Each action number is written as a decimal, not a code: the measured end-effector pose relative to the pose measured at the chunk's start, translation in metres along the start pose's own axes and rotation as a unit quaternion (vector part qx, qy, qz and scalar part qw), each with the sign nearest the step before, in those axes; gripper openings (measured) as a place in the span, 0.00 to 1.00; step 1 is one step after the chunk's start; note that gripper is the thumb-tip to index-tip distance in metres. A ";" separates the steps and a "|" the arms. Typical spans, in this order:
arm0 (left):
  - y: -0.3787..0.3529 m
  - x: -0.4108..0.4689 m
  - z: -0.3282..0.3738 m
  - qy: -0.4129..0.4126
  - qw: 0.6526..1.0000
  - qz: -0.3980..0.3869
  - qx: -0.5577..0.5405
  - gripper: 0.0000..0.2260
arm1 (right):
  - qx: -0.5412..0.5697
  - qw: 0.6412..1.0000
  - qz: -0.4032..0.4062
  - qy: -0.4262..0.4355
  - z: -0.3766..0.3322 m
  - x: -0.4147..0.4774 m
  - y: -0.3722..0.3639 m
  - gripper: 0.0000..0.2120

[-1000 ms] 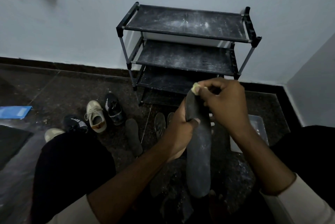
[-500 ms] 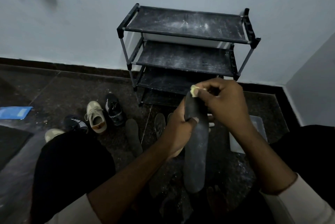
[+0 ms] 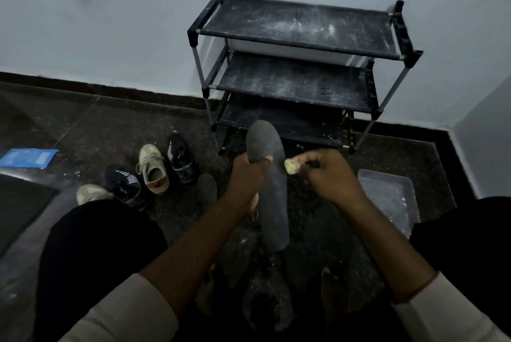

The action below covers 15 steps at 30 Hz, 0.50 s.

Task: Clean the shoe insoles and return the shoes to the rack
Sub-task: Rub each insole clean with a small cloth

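Your left hand (image 3: 247,175) is curled round the dark grey insole (image 3: 272,203) just below its toe end, with the thumb lying across its face. The insole is held off the floor. Its long axis runs away from you, with the rounded toe pointing at the shoe rack (image 3: 298,26) and the heel toward your lap.

Your right hand (image 3: 329,175) has its fingers curled in and pinches a small yellowish wad (image 3: 290,167) at the fingertips. The wad touches the insole's right edge, level with your left thumb.

A second insole (image 3: 207,192) lies on the floor just left of your left wrist. Beyond it, near the rack's left foot, four shoes (image 3: 153,170) sit in a loose cluster, two black and two beige.

On the floor beside your right forearm is a shallow clear tray (image 3: 387,195). There are white specks inside it, and you cannot tell what else it holds.

The rack stands against the wall, its three shelves streaked with white dust. A blue sheet (image 3: 27,157) lies at the floor's left edge.
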<state>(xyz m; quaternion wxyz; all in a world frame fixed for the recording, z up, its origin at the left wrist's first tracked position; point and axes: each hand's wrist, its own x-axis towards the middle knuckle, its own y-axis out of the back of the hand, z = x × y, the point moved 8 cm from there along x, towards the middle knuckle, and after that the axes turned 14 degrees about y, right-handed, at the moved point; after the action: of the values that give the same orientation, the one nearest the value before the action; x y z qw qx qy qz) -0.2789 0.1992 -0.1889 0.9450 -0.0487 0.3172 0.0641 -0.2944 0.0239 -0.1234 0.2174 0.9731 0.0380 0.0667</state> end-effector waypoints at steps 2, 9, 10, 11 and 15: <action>0.009 0.018 -0.007 0.020 1.000 0.015 -0.004 0.16 | 0.024 0.997 -0.050 -0.060 0.024 0.001 -0.027 0.07; 0.014 0.074 -0.028 0.086 0.996 0.012 -0.024 0.20 | 0.085 0.983 -0.035 -0.156 0.089 0.023 -0.082 0.09; 0.017 0.085 -0.035 0.095 0.995 0.017 -0.022 0.21 | 0.079 0.984 -0.033 -0.159 0.102 0.029 -0.090 0.08; 0.022 0.098 -0.045 0.103 0.994 0.021 -0.016 0.20 | 0.071 0.984 -0.035 -0.161 0.115 0.034 -0.098 0.07; 0.049 0.139 -0.087 0.111 0.992 0.059 0.033 0.10 | 0.046 0.983 -0.059 -0.169 0.172 0.054 -0.140 0.04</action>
<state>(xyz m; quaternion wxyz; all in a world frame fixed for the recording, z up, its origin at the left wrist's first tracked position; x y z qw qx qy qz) -0.2287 0.2480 -0.3447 0.8996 -0.0051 0.4241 0.1035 -0.2218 0.0840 -0.3314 0.1789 0.9754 0.0612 -0.1136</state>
